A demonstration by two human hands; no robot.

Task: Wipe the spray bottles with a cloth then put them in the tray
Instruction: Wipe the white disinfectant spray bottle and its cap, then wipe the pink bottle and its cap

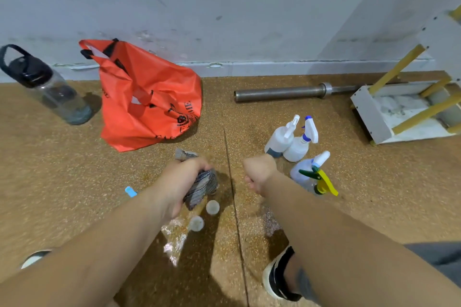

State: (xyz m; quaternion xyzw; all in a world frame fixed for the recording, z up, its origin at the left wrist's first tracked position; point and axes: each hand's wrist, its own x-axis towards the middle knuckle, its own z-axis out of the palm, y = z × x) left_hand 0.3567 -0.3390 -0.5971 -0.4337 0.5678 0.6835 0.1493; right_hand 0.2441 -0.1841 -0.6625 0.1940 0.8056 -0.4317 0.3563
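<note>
Several spray bottles stand grouped on the speckled brown floor right of centre: two white ones, a clear one with a white and blue head, and one with a yellow and green trigger. My left hand grips a bunched grey striped cloth just above the floor. My right hand is curled into a fist with nothing visible in it, just left of the bottles and apart from them. A white tray-like box with yellow bars lies at the far right.
An orange bag and a dark-capped water bottle sit by the wall at left. A steel bar lies along the wall. Two small round caps and a clear plastic bag lie under my left arm. My shoe is at bottom right.
</note>
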